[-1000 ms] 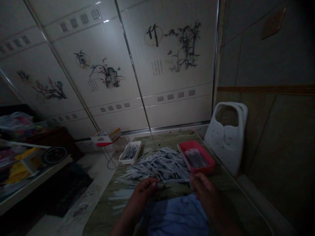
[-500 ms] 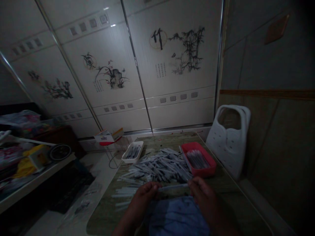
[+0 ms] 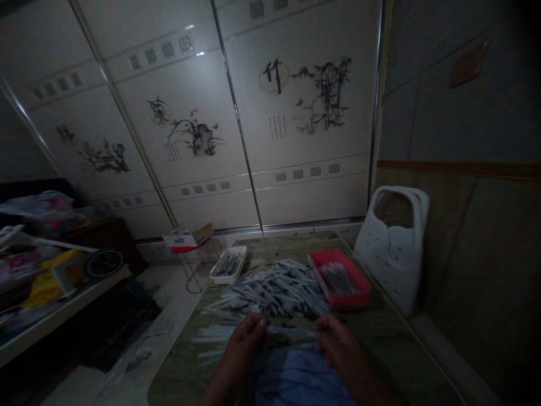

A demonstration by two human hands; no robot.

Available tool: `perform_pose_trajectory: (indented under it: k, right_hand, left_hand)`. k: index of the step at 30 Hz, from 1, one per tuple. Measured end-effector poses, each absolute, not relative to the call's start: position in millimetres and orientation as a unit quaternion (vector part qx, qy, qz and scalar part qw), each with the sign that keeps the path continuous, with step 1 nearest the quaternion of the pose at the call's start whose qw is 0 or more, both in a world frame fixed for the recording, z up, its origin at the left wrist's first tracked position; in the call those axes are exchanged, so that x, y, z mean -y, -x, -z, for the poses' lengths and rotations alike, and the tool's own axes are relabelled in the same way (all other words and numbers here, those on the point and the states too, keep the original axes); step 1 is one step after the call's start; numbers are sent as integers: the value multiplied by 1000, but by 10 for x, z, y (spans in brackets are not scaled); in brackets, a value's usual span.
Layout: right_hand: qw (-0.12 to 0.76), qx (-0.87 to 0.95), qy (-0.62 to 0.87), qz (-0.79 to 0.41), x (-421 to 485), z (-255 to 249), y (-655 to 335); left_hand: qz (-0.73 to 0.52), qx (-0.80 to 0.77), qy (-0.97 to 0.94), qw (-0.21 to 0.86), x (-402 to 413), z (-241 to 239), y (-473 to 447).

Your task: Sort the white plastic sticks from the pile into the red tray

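My left hand (image 3: 248, 339) and my right hand (image 3: 338, 341) are closed in pinches on opposite ends of a slim translucent pen (image 3: 291, 331). It lies roughly level between them, above the table's near side; its details are dim and blurred. Just beyond my fingers spreads a heap of pens (image 3: 274, 287), pale with dark parts. More pale, stick-like pieces (image 3: 211, 332) lie in rows left of my left hand. Past my right hand stands a red box (image 3: 359, 299) with a bundle of clear pens (image 3: 338, 276) in it.
A white tray (image 3: 215, 278) with dark slim pieces stands at the far left of the table (image 3: 177, 366). Blue cloth (image 3: 300, 375) shows below my hands. A folded white chair (image 3: 391, 248) leans on the right. Behind the tray, a red stool (image 3: 186, 248) carries an open carton.
Both hands have come slightly closer together and lower, still with the pen between them. The view has tilted up a little. The boxes and heap look unchanged.
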State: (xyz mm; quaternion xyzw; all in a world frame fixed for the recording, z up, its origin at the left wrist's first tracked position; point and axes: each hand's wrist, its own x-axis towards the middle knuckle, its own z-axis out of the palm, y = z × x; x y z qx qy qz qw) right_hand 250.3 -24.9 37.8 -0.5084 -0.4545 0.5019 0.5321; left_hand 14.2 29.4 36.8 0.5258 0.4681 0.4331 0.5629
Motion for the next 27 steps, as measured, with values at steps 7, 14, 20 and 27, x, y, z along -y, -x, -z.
perform_pose_trajectory:
  k: [7,14,20,27]
  right_hand:
    - [443,543,488,-520,370,-316,-2288]
    - [413,608,491,-468,490,-439,-2177]
    - [432,653,462,-416,576,-366,-2065]
    - [460,657,457,-386,653,-308,-1967]
  left_hand:
    - [-462,-520,-540,475,-144,-450,-285]
    - [-502,-533,-450,511,-15,-337,-381]
    - [-541,-519,-385,538,83,-278,-383]
    - [-577,-501,-328,554,243,-466,-495]
